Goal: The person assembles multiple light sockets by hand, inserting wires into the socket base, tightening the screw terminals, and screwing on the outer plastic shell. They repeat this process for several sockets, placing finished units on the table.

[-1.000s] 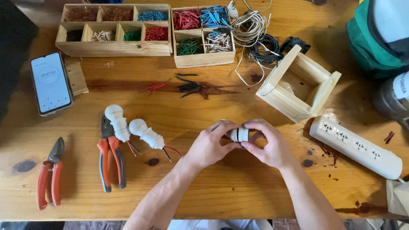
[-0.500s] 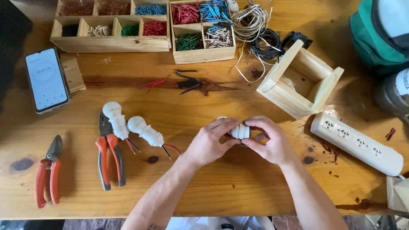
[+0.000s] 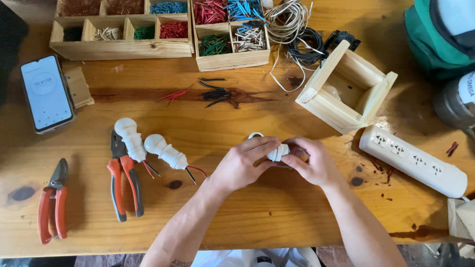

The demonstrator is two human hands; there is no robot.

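Observation:
Both my hands meet over the middle of the wooden table (image 3: 247,222), closed around a small white lamp socket (image 3: 275,153). My left hand (image 3: 243,163) grips its left end, fingers curled over the top. My right hand (image 3: 310,162) holds the right end; most of the socket is hidden between the fingers. Two more white lamp sockets (image 3: 166,152) with red and black wire tails lie to the left, one (image 3: 130,138) resting across red-handled pliers (image 3: 123,180).
Red-handled cutters (image 3: 52,202) lie near the left front edge, a phone (image 3: 46,93) further back. Wooden trays of coloured wire pieces (image 3: 217,34) line the back. An open wooden box (image 3: 346,86), a white power strip (image 3: 413,160) and wire coils (image 3: 297,27) are on the right.
My hands keep hold of the socket and have shifted slightly on it, fingers turning around it. Other objects lie unchanged; the camera has tilted a little.

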